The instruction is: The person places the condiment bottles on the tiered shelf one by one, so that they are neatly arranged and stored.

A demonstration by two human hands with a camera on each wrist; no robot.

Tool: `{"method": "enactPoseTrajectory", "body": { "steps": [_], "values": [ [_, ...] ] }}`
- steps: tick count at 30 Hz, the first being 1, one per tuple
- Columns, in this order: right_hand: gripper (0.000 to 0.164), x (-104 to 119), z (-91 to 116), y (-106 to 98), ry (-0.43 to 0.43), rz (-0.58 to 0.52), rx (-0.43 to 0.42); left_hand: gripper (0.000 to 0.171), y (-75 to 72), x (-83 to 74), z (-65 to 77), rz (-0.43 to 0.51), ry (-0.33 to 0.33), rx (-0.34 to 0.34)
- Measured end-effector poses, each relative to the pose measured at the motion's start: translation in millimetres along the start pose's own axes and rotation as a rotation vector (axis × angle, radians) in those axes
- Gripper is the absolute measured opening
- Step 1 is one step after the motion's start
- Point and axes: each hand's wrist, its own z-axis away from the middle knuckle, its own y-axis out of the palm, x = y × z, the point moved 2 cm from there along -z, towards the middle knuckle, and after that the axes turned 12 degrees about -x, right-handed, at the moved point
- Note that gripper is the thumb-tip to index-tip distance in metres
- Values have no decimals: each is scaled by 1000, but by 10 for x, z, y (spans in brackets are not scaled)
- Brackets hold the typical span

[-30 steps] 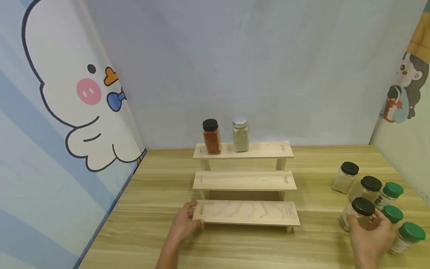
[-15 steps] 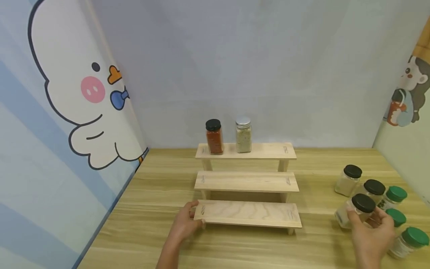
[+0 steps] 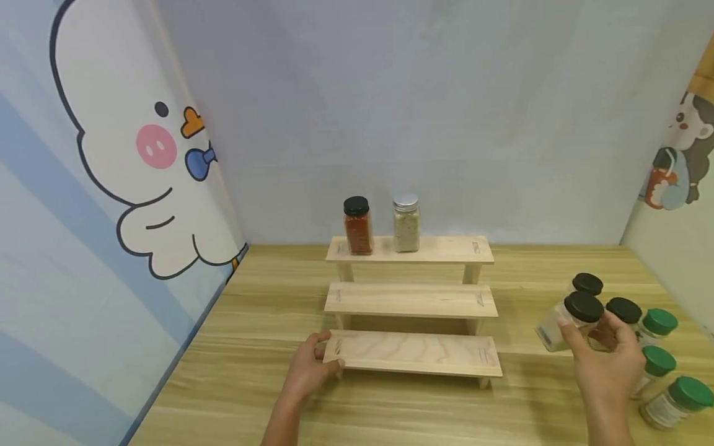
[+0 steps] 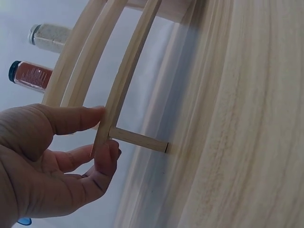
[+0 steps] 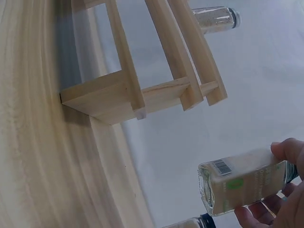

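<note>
Gripping a tilted black-lidded jar (image 3: 562, 324) that partly blocks a rear dark-capped jar (image 3: 587, 284), right hand (image 3: 609, 364) sits near three green-capped jars (image 3: 659, 362); left hand (image 3: 307, 370) pinches the lowest shelf (image 3: 413, 353).

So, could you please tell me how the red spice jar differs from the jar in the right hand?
The red spice jar stands upright on the top shelf, while the held jar tilts in the right hand. The red spice jar looks red inside; the held jar looks pale. Both are clear, square-sided jars with dark lids.
</note>
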Motion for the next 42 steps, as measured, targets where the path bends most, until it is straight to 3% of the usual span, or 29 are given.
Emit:
{"method": "enactPoseTrajectory", "body": {
  "steps": [8, 15, 19, 31, 42],
  "values": [
    [51, 215, -14, 154, -141, -114, 59, 66, 18, 45, -19, 10, 5, -32],
    [51, 395, -21, 240, -135, -151, 125, 67, 24, 44, -13, -3, 18, -85],
    [50, 480, -9, 291, -177, -195, 130, 67, 24, 61, 17, 16, 15, -92],
    [46, 751, -120, 481, -251, -292, 201, 63, 95, 105, 85, 159, -39, -151],
    [42, 891, -220, 790, -356, -434, 329, 62, 118, 117, 134, 129, -38, -193]
  ]
}}
